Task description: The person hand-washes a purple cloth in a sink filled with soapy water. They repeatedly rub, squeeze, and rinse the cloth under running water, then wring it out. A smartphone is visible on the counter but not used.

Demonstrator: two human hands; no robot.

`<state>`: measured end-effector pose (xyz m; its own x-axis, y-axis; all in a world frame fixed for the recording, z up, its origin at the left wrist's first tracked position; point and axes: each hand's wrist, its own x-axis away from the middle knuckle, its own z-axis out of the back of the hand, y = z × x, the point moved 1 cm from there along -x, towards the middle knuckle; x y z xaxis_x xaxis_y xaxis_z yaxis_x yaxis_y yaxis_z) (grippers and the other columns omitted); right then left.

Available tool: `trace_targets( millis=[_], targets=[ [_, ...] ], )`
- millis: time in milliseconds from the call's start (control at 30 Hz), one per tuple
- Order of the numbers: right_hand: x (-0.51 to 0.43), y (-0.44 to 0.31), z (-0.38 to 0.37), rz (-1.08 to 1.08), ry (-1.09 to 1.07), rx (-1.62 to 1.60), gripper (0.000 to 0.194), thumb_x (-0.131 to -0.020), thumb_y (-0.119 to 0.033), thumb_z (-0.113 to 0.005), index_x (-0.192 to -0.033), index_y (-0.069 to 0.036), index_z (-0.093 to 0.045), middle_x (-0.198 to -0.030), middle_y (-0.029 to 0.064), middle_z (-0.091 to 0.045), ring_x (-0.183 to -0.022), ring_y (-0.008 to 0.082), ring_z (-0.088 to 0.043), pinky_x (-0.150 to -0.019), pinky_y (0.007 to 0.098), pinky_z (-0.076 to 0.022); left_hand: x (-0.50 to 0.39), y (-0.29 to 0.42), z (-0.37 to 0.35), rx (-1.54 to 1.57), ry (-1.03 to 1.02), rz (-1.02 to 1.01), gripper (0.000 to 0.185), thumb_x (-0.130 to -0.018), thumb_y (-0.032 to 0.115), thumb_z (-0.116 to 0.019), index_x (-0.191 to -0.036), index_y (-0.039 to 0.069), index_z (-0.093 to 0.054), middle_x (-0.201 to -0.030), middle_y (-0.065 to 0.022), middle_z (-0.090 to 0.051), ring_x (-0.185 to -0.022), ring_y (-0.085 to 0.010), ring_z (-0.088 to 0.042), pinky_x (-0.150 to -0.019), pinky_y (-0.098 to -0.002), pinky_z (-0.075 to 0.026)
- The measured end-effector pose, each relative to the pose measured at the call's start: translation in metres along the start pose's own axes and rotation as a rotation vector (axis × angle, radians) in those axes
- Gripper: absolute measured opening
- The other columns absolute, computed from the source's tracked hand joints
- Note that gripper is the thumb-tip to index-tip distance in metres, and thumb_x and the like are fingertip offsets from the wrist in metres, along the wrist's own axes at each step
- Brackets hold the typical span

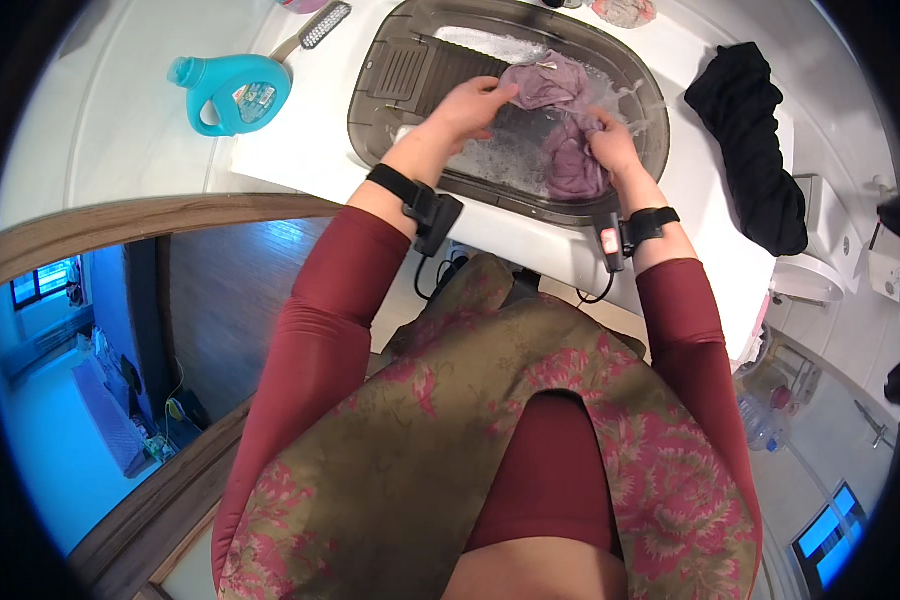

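Note:
A wet mauve cloth garment point(551, 81), with a small pale bow on it, lies bunched in a translucent grey plastic washbasin point(361, 124) holding sudsy water point(499, 154). My left hand point(474, 109) pinches the garment's left edge between thumb and fingers, above the water. On the other side, my right hand point(612, 142) grips the garment where its upper bunch meets the lower one, by the basin's right end. A ribbed washboard point(461, 71) is built into the basin's left part. White foam floats along the far wall and below my left hand.
The basin stands on a white counter point(319, 146). At left are a teal detergent bottle point(251, 94) and a scrubbing brush point(324, 26). A rolled black cloth point(750, 146) lies along the right side. Straps with small devices and cables circle both forearms.

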<state>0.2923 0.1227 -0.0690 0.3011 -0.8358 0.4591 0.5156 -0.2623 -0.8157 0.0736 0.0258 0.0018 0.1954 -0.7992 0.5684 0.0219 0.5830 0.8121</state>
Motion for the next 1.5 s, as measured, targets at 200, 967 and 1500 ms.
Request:
trace_targets(
  millis=[200, 967, 1500],
  targets=[
    [0.071, -0.073, 0.001, 0.381, -0.354, -0.406, 0.050, -0.079, 0.003, -0.052, -0.124, -0.013, -0.067, -0.105, 0.0039, -0.069, -0.072, 0.0061, -0.060, -0.060, 0.0199, -0.0476, 0.001, 0.007, -0.044, 0.589, -0.157, 0.055, 0.081, -0.093, 0.075, -0.034, -0.141, 0.011, -0.048, -0.137, -0.0139, -0.054, -0.126, -0.0289, -0.053, -0.102, -0.0548, -0.045],
    [-0.004, -0.011, 0.005, 0.037, -0.083, -0.218, 0.045, -0.101, -0.038, -0.044, -0.122, -0.001, -0.061, -0.112, 0.0233, -0.067, -0.111, 0.0371, -0.063, -0.094, 0.0417, -0.0472, -0.008, 0.017, -0.069, -0.432, 0.225, -0.506, 0.027, -0.092, 0.031, -0.067, -0.083, 0.005, -0.065, -0.070, -0.0012, -0.061, -0.066, -0.0127, -0.056, -0.061, -0.0287, -0.046],
    [-0.007, -0.020, 0.000, 0.086, -0.082, -0.122, 0.030, -0.088, -0.001, -0.053, -0.113, -0.001, -0.070, -0.101, 0.0138, -0.073, -0.090, 0.0226, -0.070, -0.080, 0.0310, -0.0540, 0.003, -0.016, -0.038, 0.405, 0.009, 0.132, 0.080, -0.094, 0.036, -0.068, -0.156, 0.015, -0.024, -0.152, -0.0162, -0.035, -0.141, -0.0386, -0.032, -0.101, -0.0590, -0.044]
  ],
)
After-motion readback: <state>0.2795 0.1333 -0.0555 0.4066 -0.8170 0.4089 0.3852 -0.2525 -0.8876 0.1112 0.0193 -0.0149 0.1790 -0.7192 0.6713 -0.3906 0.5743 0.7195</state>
